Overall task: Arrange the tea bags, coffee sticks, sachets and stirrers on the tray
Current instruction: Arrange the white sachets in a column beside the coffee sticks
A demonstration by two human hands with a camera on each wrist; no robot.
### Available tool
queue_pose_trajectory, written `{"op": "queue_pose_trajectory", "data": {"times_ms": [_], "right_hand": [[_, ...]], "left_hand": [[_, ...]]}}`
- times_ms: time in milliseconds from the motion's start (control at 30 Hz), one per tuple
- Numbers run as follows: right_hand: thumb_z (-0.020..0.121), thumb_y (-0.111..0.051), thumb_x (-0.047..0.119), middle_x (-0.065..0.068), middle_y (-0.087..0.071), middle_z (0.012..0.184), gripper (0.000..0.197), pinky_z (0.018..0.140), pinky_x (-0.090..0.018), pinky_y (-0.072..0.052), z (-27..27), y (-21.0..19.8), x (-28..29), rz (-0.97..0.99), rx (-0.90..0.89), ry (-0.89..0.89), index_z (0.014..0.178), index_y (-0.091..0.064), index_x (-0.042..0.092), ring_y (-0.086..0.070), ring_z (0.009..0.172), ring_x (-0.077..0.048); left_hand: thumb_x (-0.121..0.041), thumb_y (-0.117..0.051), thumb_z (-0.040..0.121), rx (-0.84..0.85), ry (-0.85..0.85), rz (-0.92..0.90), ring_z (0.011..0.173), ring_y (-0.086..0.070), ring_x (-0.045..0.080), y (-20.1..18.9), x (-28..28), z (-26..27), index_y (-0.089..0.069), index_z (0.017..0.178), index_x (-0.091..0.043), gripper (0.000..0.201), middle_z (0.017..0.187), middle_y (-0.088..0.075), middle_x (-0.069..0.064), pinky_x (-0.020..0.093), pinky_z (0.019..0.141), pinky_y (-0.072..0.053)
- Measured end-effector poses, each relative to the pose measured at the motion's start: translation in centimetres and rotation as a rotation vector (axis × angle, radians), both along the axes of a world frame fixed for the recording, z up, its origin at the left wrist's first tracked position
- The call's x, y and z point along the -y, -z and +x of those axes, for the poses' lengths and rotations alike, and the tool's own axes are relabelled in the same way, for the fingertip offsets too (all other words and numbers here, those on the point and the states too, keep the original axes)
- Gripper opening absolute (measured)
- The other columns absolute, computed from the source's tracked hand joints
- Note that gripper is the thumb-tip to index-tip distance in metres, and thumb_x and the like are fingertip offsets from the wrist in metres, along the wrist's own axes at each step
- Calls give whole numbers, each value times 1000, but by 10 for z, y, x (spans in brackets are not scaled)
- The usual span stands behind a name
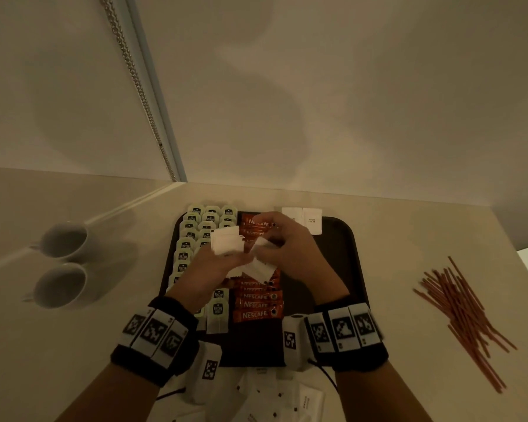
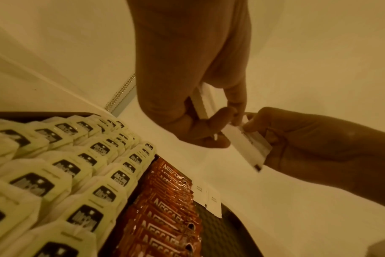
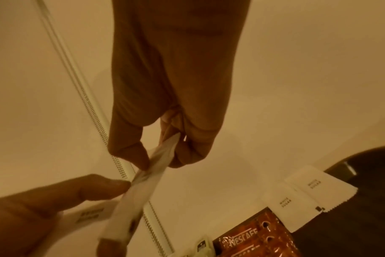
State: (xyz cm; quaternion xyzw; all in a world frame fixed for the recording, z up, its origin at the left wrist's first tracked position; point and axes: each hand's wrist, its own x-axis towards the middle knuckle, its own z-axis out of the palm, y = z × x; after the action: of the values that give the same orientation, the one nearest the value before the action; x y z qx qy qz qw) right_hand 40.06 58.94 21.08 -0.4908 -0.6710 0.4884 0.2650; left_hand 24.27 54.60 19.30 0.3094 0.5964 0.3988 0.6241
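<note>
While both hands work above the tray (image 1: 345, 239), the scene reads thus:

Left hand (image 1: 214, 269): grip closed round a small stack of white sachets (image 1: 227, 243), held over the tray's middle.

Right hand (image 1: 290, 251): thumb and fingers pinch one sachet (image 3: 163, 156) at its upper end; in the wrist views its lower part is against the left fingers (image 3: 94, 187).

Key relation: the pinched sachet lies at about 9 o'clock from the right hand, its long axis running from that hand down toward the left; the right hand is the one placed to carry it off.

Likely target: two white sugar sachets (image 1: 302, 219) already lie side by side at 12 to 1 o'clock on the tray, with bare tray below them.

Tray so far: tea bags (image 1: 189, 236) in rows on the left, coffee sticks (image 1: 258, 306) in a column just beside them.

Still off the tray: stirrers (image 1: 464, 312) scattered on the tabltop at 3 o'clock, more sachets (image 1: 275, 397) at 6 o'clock.

Also there: two white cups (image 1: 63, 263) at 9 o'clock.
</note>
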Motion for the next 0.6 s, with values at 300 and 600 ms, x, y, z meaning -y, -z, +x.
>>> {"op": "queue_pose_trajectory", "data": {"times_ms": [300,600], "right_hand": [[86,-64,17,-4,-66,108,29,74,-28,-58,2,22,10,-273,-226,193,114,-57,13,-66,96,-17],[92,-54,5,-7,-57,116,35,71,-28,-57,48,65,-32,-363,-197,502,126,-48,14,-61,98,-20]], "left_hand": [[-7,-69,83,78,-211,34,83,-66,10,9,-3,3,-63,107,-10,26,97,-68,4,19,50,-49],[-17,-59,92,114,-260,-29,70,-68,18,12,1,-8,-61,100,-17,8,83,-69,4,23,45,-48]]}}
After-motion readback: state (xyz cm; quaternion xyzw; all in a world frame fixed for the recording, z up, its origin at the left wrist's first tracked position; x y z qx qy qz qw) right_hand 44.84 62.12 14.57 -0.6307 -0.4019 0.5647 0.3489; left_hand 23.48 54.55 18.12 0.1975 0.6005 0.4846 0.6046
